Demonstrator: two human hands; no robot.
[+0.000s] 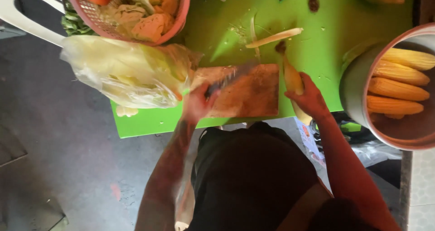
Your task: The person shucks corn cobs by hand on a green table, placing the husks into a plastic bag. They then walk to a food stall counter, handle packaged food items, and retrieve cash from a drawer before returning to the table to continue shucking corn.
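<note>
A: Head view — what's in the hands?

B: The left hand (195, 103) is closed round a knife (226, 79), its blade blurred over the board (249, 95). The right hand (310, 97) has its grip clamped on a cob (293, 82), which lies along the board's right edge on the green surface (331, 27), tip pointing away from the person.

A: How far along does the corn work look?

B: Well under way, I'd say. The tub (358, 90) at the right holds several bare yellow cobs (396, 89) stacked together — those look finished. A stripped husk piece (274, 37) and small scraps lie on the surface beyond the board.

A: And what's left?

B: The cob in hand, at least. The clear bag (122, 70) at the left seems to hold pale green husks or unpeeled cobs — the plastic and blur make it hard to tell which.

A: Anything else nearby?

B: A pink basket (179, 20) of cut vegetables at top left, touching the bag.
</note>
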